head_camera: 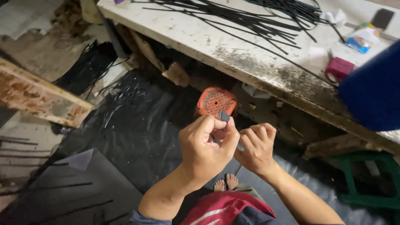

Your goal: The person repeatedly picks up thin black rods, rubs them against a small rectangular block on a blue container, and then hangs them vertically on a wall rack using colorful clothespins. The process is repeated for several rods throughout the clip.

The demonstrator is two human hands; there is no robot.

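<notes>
My left hand point(207, 143) is curled in front of me, pinching a small dark grey piece point(224, 115) between thumb and forefinger. My right hand point(255, 146) sits just right of it, fingers folded, touching the left hand; what it grips is hidden. Both hands hover above an orange perforated stool point(212, 100) on the floor. Below them I see my bare feet point(225, 183) and red-and-white shorts.
A worn white workbench point(258, 68) runs across the top, covered with several long black strips point(250, 18), a dark red box point(340, 67) and a small packet. A blue cloth shape point(373, 89) juts in at right. Black sheeting covers the floor; a green stool point(366, 179) stands lower right.
</notes>
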